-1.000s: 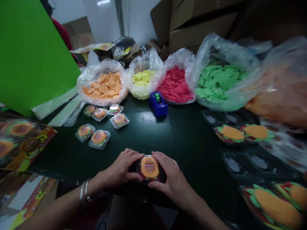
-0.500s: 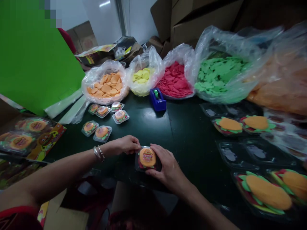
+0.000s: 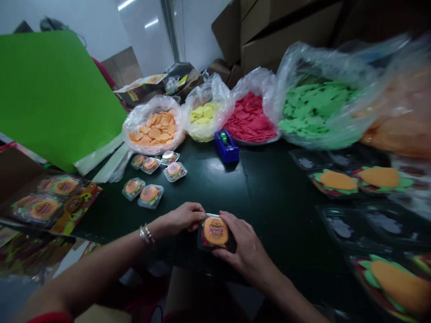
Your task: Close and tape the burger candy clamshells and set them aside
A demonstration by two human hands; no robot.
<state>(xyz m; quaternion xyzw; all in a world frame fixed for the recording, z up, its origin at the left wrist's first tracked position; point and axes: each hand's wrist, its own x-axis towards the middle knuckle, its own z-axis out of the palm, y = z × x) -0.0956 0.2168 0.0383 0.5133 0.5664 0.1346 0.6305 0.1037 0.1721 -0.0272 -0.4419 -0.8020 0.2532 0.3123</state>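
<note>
A clear plastic box with a toy hamburger (image 3: 215, 232) inside sits at the near edge of the dark table, a printed label showing on the bun. My right hand (image 3: 244, 244) wraps round the right side of this box, thumb at its near side and fingers along the far edge. At its far left corner my left hand (image 3: 190, 217) is closed in a pinch; whatever lies between those fingertips is too small to make out. Beyond my left hand lie several boxed toy hamburgers (image 3: 150, 196). A blue tape dispenser (image 3: 227, 147) stands farther back.
Clear bags of orange discs (image 3: 155, 133), yellow discs (image 3: 204, 113), red pieces (image 3: 251, 119) and green pieces (image 3: 313, 107) line the back. Open clear trays (image 3: 353, 224) and filled trays (image 3: 338, 181) lie right. A display carton (image 3: 79, 208) stands left, below a green panel (image 3: 57, 98).
The view has shifted, so everything sits a little lower and to the right. Both hands keep the same places at the box.
</note>
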